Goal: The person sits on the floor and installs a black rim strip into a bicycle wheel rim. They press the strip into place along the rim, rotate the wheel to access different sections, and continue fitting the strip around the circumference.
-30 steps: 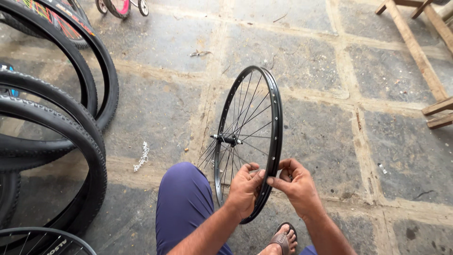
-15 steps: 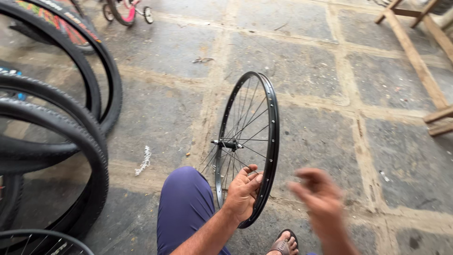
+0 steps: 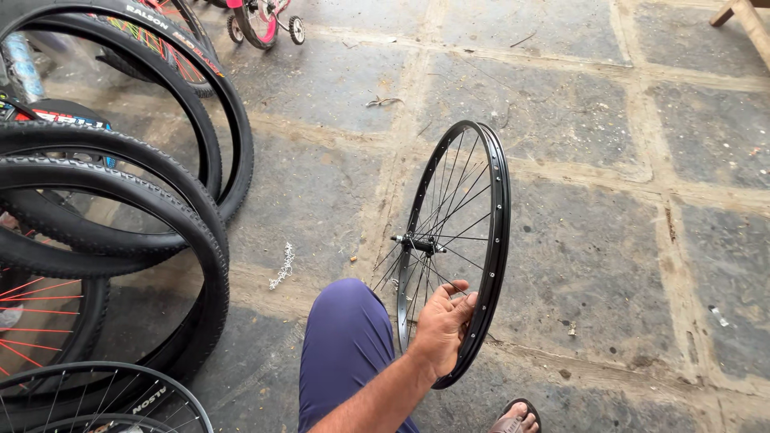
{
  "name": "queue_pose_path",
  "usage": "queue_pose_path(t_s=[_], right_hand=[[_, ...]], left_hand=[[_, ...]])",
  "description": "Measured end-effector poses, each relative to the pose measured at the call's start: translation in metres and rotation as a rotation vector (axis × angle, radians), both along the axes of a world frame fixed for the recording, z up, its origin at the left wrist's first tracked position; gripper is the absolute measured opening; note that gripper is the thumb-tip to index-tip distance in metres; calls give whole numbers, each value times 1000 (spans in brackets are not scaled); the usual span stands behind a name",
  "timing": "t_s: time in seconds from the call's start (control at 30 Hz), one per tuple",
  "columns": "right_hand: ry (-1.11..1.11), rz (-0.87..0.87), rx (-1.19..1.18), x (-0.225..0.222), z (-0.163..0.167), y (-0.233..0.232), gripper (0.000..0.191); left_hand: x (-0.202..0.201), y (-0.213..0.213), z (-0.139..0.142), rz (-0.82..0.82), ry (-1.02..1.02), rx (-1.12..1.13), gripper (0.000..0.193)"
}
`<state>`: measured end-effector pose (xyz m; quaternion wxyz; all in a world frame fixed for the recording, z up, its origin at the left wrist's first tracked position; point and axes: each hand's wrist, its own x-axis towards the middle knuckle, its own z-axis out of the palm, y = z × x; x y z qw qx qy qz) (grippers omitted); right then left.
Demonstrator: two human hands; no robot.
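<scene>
A black spoked bicycle rim (image 3: 496, 232) without a tyre stands upright on edge on the stone floor in front of me. My left hand (image 3: 443, 327) grips its lower near edge, fingers wrapped round the rim and among the spokes. The hub and axle (image 3: 417, 243) sit at the centre, above my hand. My right hand is out of the picture. My knee in purple trousers (image 3: 345, 345) is just left of the wheel, and my sandalled foot (image 3: 515, 419) shows at the bottom edge.
Several black bicycle tyres (image 3: 192, 240) lean and lie stacked at the left, with spoked wheels (image 3: 104, 397) at the bottom left. A small pink bicycle with training wheels (image 3: 265, 20) stands at the top. A wooden leg (image 3: 742, 12) is at the top right.
My right hand let go of the rim, swung off to the right and left the view. My left hand keeps its hold and the wheel stays upright.
</scene>
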<state>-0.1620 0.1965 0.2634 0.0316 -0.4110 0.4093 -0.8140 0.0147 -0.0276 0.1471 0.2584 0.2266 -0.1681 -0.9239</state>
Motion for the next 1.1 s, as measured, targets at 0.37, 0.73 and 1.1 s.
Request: queue_pose_path(t_s=[0.37, 0.73, 1.1], right_hand=[[12, -30, -21, 6, 5, 10, 22], [93, 92, 309, 21, -2, -77, 24], [141, -203, 1020, 64, -36, -153, 34]], left_hand=[[5, 0, 12, -31, 129, 39, 54], [6, -5, 9, -56, -9, 3, 63], [-5, 3, -18, -52, 43, -128, 48]])
